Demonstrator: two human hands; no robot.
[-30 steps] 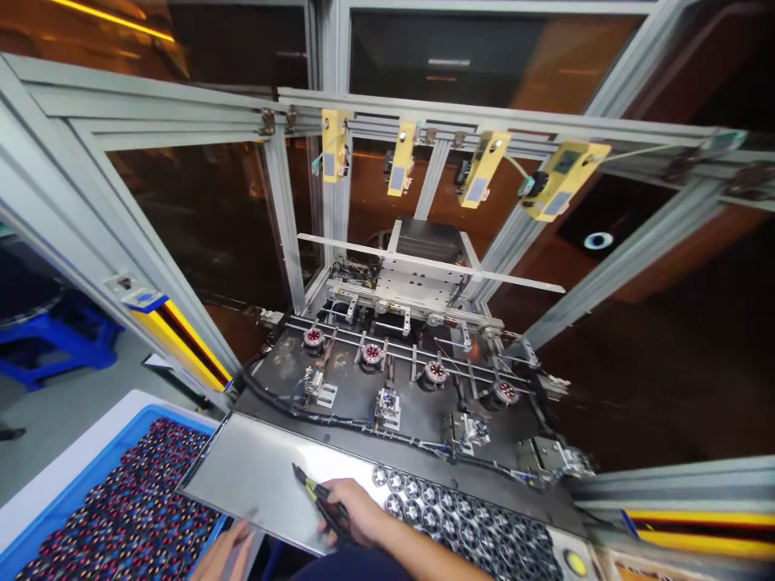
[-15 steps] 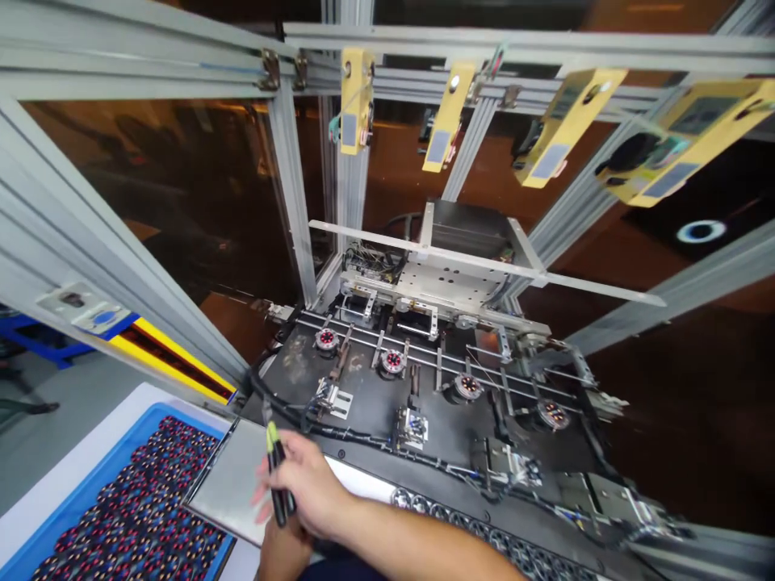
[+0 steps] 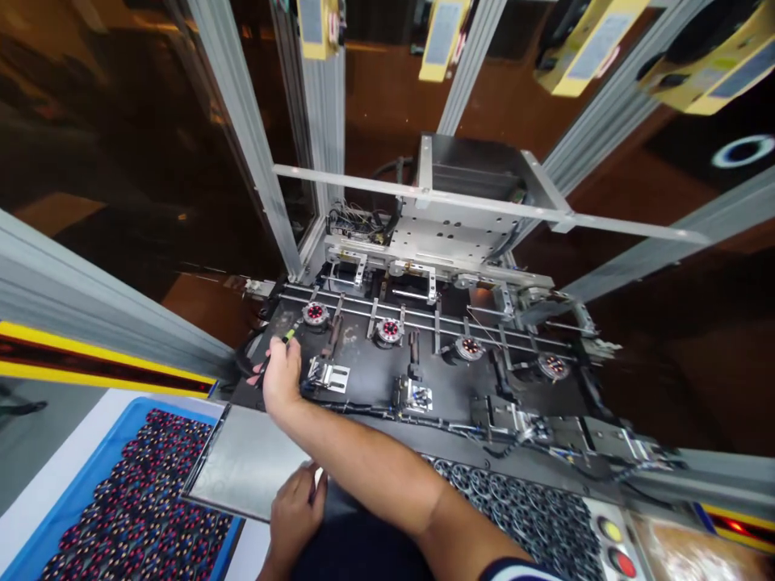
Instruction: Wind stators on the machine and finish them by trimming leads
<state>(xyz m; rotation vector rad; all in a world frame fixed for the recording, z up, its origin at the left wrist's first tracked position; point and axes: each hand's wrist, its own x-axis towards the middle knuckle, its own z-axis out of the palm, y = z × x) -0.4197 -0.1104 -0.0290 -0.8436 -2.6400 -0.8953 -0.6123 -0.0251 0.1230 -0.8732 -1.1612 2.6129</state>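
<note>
My right hand reaches across into the machine, fingers closed on a black tool with a yellow-green tip. The tool's tip points toward the leftmost round red-centred part on the black machine bed. Two more such parts sit in a row to its right along the rails. My left hand rests at the near edge of a flat steel plate, fingers curled down on it.
A blue tray full of several small round parts stands at the lower left. More round parts lie in a dark tray at the front right, beside yellow and red buttons. Aluminium frame posts and yellow hanging units surround the bed.
My right hand has moved forward from over the steel plate into the machine bed with the tool. My left hand has come to rest on the plate's edge. The view has tilted downward.
</note>
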